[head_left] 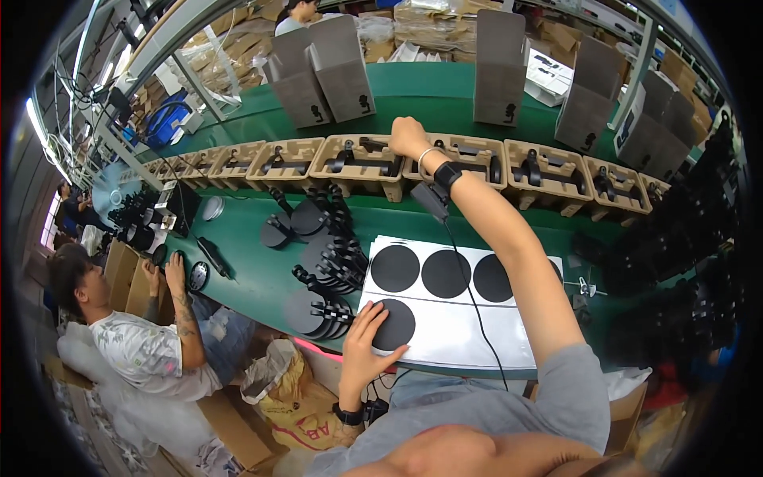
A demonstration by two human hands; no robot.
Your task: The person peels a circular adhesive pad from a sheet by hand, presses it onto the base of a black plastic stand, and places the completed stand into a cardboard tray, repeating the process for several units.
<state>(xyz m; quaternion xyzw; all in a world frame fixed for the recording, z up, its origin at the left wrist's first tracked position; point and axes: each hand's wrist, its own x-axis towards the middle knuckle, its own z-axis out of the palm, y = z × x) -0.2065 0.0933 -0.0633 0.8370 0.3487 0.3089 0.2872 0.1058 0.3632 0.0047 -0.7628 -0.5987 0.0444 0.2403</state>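
My left hand (367, 350) rests with its fingers spread at the edge of a round black disc (395, 324). That disc lies on the lower left of a white backing sheet (469, 338). Above it a row of similar discs (395, 268) crosses the sheet, partly covered by my right forearm. Stretched forward, my right hand (411, 138) is closed over the line of brown moulded trays (362, 176), where two of them meet. What its fingers hold, if anything, is hidden. Black parts (343, 157) lie in the tray just left of it.
Stacks of black round-based stands (318, 262) are left of the sheet. A black box (430, 200) with a cable hangs below my right wrist. Grey open cartons (501, 71) stand beyond the trays. At left a co-worker (143, 342) handles round parts beside a black power tool (214, 256).
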